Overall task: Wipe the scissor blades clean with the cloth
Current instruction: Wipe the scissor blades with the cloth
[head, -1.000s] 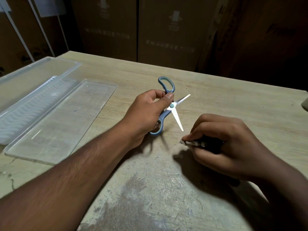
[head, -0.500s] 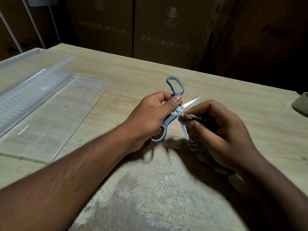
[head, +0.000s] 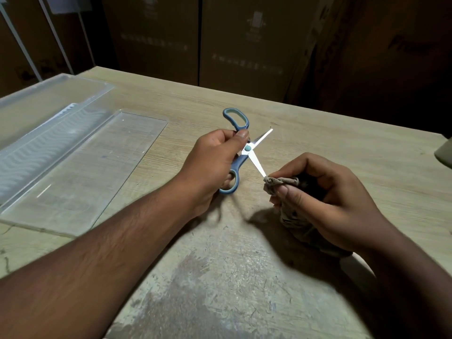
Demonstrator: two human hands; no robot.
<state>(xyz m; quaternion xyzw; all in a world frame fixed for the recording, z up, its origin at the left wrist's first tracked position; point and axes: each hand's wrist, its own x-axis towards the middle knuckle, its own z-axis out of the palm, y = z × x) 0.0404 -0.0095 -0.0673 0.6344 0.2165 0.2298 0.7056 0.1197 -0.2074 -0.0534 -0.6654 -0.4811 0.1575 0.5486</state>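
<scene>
The left hand (head: 215,162) clasps the scissors (head: 241,152) by the handles, blades splayed open above the counter (head: 318,143). The right hand (head: 325,199) bunches the cloth (head: 281,183) tight, pinching the near blade's tip. A clear tray (head: 80,172) lies well apart at left; bare wood surrounds both hands.
</scene>
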